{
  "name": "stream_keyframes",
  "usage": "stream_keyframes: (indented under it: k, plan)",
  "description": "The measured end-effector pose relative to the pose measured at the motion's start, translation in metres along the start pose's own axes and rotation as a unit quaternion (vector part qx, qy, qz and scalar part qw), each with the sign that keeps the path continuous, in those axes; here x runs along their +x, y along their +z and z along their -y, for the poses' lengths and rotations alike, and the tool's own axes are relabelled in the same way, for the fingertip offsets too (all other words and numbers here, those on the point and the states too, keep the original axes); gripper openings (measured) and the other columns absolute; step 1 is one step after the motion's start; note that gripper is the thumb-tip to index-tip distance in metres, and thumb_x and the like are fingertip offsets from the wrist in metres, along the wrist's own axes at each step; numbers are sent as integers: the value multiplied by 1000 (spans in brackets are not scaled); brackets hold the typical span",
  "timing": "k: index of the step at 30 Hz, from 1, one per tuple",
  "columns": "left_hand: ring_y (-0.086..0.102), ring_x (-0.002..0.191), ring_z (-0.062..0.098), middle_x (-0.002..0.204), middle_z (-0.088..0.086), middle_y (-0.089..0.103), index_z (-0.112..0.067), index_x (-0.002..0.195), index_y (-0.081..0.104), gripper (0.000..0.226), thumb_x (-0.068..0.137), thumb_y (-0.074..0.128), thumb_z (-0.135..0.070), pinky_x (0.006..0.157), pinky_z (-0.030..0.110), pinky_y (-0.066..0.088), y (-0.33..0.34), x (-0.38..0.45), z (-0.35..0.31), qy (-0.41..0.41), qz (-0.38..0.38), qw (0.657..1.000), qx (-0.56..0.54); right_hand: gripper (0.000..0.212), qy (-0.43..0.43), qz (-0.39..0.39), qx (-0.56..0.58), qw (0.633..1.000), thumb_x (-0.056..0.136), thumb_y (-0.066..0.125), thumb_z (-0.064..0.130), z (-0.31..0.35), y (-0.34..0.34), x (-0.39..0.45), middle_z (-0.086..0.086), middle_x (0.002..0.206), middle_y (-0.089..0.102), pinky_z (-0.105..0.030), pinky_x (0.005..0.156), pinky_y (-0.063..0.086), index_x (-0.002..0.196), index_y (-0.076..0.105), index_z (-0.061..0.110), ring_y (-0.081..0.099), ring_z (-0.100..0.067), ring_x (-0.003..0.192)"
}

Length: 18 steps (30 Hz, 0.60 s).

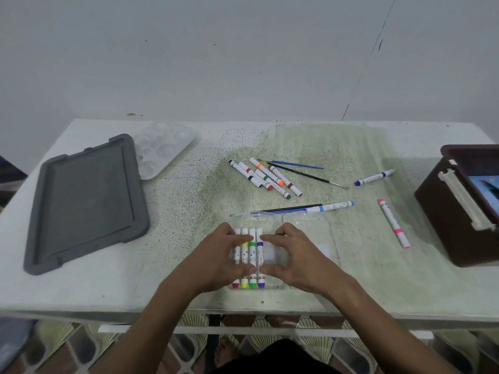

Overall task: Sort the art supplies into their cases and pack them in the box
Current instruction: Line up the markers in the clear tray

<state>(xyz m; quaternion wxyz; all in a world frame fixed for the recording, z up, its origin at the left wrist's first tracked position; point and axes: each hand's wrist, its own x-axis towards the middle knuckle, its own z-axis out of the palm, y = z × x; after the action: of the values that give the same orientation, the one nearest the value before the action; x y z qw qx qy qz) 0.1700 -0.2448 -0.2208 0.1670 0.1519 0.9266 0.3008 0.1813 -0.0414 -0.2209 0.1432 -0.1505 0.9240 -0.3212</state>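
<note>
A clear plastic case [272, 217] lies open near the table's front edge, and red, yellow, green [252, 255] and purple markers lie side by side in it. My left hand [221, 256] curls over the red and yellow ones, thumb below and fingers above. My right hand [295, 259] pinches the purple marker [260, 251] between index finger and thumb. Several loose markers [266, 176] are piled farther back, with a blue brush [297, 165] and a black brush [302, 172] beside them. The brown box [437, 211] stands at the right edge.
A dark blue marker [375, 177], a light blue marker [333, 207] and a pink marker [394, 224] lie scattered on the right. Two thin brushes [291, 208] lie just behind the case. A grey lid [86, 201] and a clear palette [162, 149] sit at the left.
</note>
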Motion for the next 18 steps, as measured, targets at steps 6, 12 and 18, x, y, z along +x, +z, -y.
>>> stream_keyframes:
  k: [6,12,18]
  plan:
    - [51,74,4,93,-7,57,-26,116,64,29,89,63,-34,66,18,36,-39,46,11,-24,-110,994,13,24,31,-110,45,992,85,70,29,-8,-42,44,15,91,60,-4,59,36,107,70,20,51,9,64]
    - [53,112,21,132,1,50,-19,129,55,40,89,60,-17,96,34,42,-64,120,23,22,-150,984,96,24,79,-177,12,981,82,71,20,-25,-62,95,0,100,70,-15,73,37,104,72,11,57,-6,83]
    - [48,122,26,142,3,46,-18,142,40,56,90,55,-5,98,38,41,-63,146,20,68,-115,972,192,13,87,-146,-19,985,80,72,22,-28,-57,106,-2,83,68,-25,66,44,91,72,14,60,-16,75]
